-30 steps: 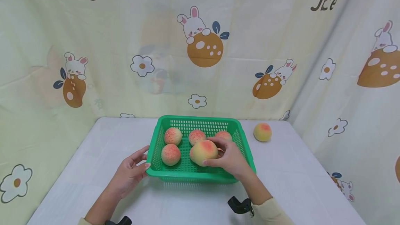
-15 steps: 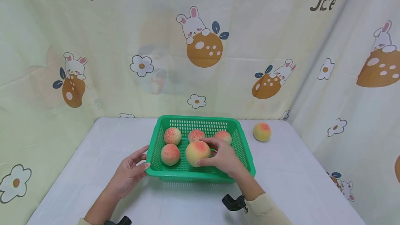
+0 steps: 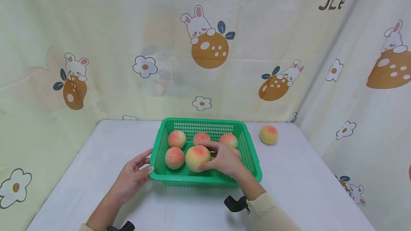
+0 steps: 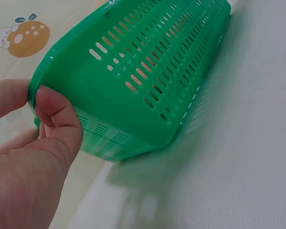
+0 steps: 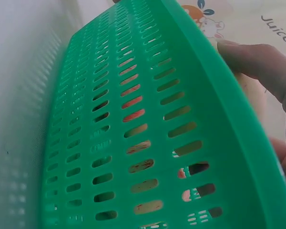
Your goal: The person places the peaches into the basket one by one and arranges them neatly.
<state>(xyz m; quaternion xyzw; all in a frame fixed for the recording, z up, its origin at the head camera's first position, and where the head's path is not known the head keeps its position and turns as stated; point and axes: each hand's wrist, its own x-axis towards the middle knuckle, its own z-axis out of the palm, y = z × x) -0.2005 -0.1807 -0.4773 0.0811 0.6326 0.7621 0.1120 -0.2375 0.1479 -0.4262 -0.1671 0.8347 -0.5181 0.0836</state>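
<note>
A green plastic basket (image 3: pixel 205 179) with slotted walls stands on the white table. My left hand (image 3: pixel 133 177) pinches its left rim between thumb and fingers; the left wrist view shows the thumb (image 4: pixel 57 107) bent against the outer wall. With my right hand (image 3: pixel 223 159) I grip a yellow peach (image 3: pixel 197 158) with a red top, inside the basket near the front middle. Beside it lies a speckled pink peach (image 3: pixel 174 158), and behind are more pink peaches (image 3: pixel 177 139). Another pink peach (image 3: pixel 236 153) is partly hidden behind my right hand. In the right wrist view the basket wall hides most of the held peach.
One more yellow peach (image 3: pixel 268 134) sits on the table (image 3: pixel 289 174), to the right of the basket's back corner. A printed curtain (image 3: pixel 205 81) hangs behind the table and along its sides. Each wrist wears a black camera (image 3: pixel 236 204).
My right hand has carried the yellow peach leftward within the basket, uncovering a pink peach at the right. My left hand keeps its hold on the rim.
</note>
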